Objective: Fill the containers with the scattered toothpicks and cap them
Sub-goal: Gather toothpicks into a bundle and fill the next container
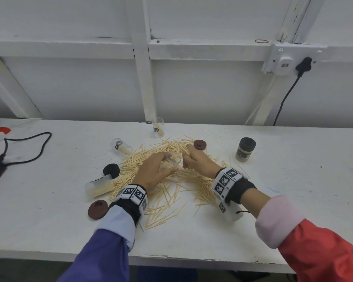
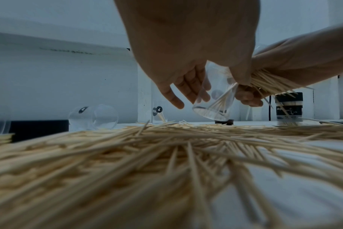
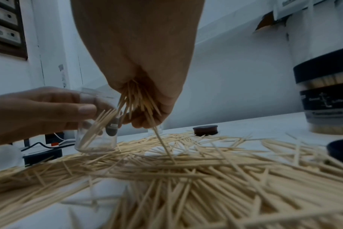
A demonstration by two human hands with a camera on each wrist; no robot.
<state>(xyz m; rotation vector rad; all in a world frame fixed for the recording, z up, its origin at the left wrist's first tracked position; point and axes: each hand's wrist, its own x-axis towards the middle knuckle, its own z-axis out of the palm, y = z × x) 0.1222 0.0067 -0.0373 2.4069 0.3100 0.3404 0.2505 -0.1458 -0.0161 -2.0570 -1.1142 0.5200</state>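
Note:
A big heap of loose toothpicks (image 1: 171, 192) (image 2: 166, 155) (image 3: 186, 170) covers the middle of the white table (image 1: 293, 190). My left hand (image 1: 159, 169) (image 2: 186, 62) (image 3: 39, 111) grips a clear container (image 1: 174, 161) (image 2: 215, 100) (image 3: 98, 136), tilted just above the heap, with a few toothpicks inside. My right hand (image 1: 195, 159) (image 2: 294, 62) (image 3: 139, 54) clutches a bundle of toothpicks (image 2: 270, 82) (image 3: 137, 100) at the container's mouth, with some tips poking in.
A capped full container (image 1: 245, 149) stands at the right. One clear container (image 1: 158, 127) stands at the back, and two lie at the left (image 1: 121, 147) (image 1: 99, 185). A black cap (image 1: 111, 170) and two brown caps (image 1: 97, 209) (image 1: 200, 144) lie about. A black cable (image 1: 29, 147) is far left.

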